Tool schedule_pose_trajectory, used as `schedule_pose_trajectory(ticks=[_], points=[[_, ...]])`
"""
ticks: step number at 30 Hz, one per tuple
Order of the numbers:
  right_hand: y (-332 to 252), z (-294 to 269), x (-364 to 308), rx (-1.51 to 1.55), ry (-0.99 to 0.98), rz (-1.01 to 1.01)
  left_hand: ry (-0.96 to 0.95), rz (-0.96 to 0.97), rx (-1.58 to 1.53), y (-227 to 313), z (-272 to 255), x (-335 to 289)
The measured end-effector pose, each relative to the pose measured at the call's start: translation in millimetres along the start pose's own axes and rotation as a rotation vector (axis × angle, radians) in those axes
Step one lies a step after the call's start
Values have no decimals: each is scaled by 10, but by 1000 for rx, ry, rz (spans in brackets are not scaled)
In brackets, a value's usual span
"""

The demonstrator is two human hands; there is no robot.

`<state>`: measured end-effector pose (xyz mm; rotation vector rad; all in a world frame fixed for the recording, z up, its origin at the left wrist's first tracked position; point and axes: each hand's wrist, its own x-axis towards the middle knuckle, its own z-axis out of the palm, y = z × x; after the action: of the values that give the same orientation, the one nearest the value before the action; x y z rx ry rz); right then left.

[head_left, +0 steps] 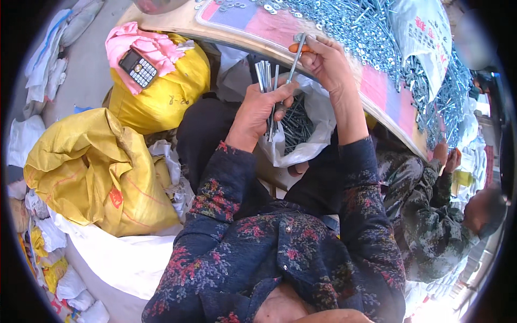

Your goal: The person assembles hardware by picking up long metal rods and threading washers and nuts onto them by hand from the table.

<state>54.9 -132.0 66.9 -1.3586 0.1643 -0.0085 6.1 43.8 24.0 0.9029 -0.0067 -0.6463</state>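
Bolts heaped with washers (pixel 371 27) cover the far side of the wooden table (pixel 177 21), the biggest spread in sight, with a white printed sack (pixel 425 32) lying on top of them. Two yellow sacks come next in size: one (pixel 97 172) low at the person's left, another (pixel 167 91) nearer the table, carrying a pink cloth (pixel 140 46) and a dark calculator (pixel 138 68). Beside the person's right, a second person in a camouflage jacket (pixel 425 215) sits bent toward the table edge. Between the person's knees hangs a white plastic bag (pixel 309 124), open at the top and partly filled with dark bolts (pixel 296 126). Above it the left hand (pixel 258 110) is closed around a bundle of long bolts (pixel 266 81), which stand upright out of the fist. Just above, at the table's edge, the right hand (pixel 323 62) pinches one single bolt (pixel 297 56) between thumb and fingertips, its head up by the heap; an orange piece shows at the fingers, too small to tell.
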Motion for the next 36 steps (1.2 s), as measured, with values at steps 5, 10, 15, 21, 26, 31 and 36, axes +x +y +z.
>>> schedule_pose_trajectory(ticks=[5, 10, 15, 21, 26, 31, 36], points=[[70, -204, -117, -259, 165, -241, -84, -128, -98, -114, 112, 3], [100, -41, -223, -839, 134, -631, -107, -185, -296, -127, -1, 75], [-23, 230, 65, -1033, -128, -579, 64, 32, -356, 90, -235, 121], [81, -35, 1147, -1560, 387, -250, 81, -16, -251, -7, -109, 212], [37, -268, 865, -1511, 371, -577, 67, -44, -135, 13, -34, 165], [8, -352, -55, -284, 163, -64, -4, -34, 25, -83, 113, 101], [83, -580, -440, 309, 123, -88, -156, -92, 85, -288, 299, 72]])
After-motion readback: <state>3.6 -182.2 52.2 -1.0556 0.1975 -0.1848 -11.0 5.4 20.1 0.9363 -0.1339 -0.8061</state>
